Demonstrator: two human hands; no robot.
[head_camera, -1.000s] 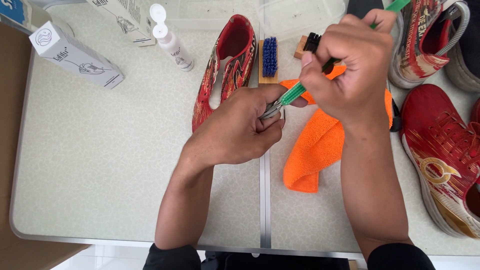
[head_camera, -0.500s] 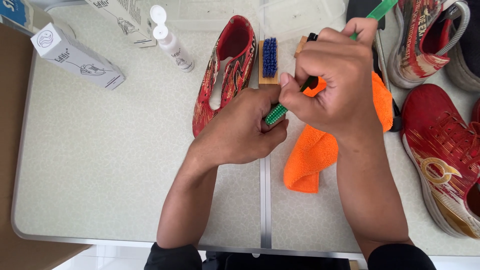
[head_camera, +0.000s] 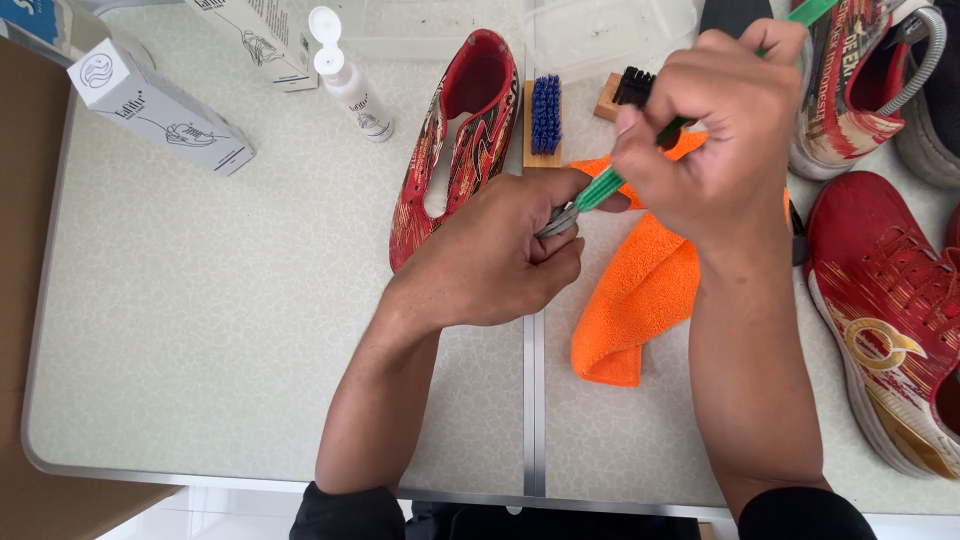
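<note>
Pale speckled tabletop (head_camera: 200, 330) is filling the view, with a metal seam running down its middle; a brown surface is showing past its left edge. Over the seam the left hand (head_camera: 500, 250) is curling into a loose fist, its fingers pinching something small and grey at the near end of a green-handled brush (head_camera: 600, 187); what that grey piece is cannot be told. The right hand (head_camera: 725, 130) is closing around the same green handle higher up, fingers wrapped tight, the handle's far tip sticking out beyond the knuckles toward the top edge. An orange cloth (head_camera: 640, 300) is lying folded under and just beside both hands. A red shoe (head_camera: 455, 140) is lying on its side just left of a wooden brush with blue bristles (head_camera: 544, 120); a dark-bristled wooden brush (head_camera: 625, 92) is sitting near the right hand. A white pump bottle (head_camera: 345, 75) and a white box (head_camera: 160, 105) are resting well apart to the left; more red shoes (head_camera: 890, 300) are lying at the right edge.
</note>
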